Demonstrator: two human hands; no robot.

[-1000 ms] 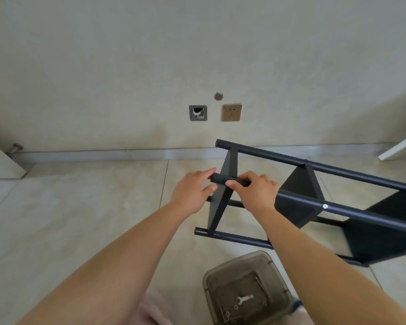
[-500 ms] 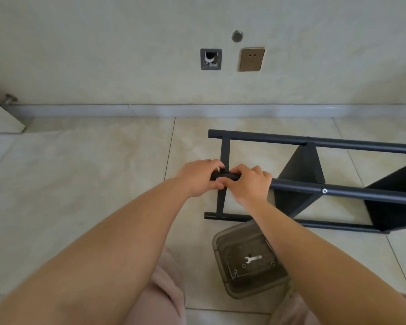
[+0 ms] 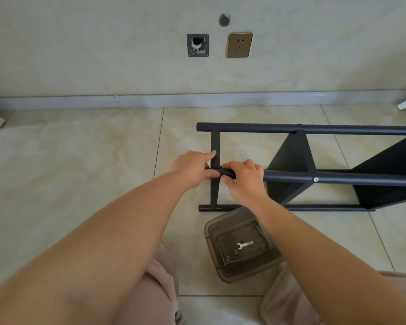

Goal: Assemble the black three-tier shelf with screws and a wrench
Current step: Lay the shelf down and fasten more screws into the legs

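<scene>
Head view: black shelf frame point(image 3: 291, 165) lies on its side on the tiled floor point(image 3: 80, 160). I see my left hand point(image 3: 192, 167) wrapped round the end of the near upper tube point(image 3: 338, 178), index finger extended, and my right hand point(image 3: 244, 179) curled over that tube beside it. Wrench point(image 3: 244, 244) and screws point(image 3: 227, 259) sit in the clear bin point(image 3: 211, 233) near my knees.

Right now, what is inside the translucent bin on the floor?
In the bin lie a small silver wrench and a few loose screws. The right forearm covers its right edge; anything there is hidden.
</scene>
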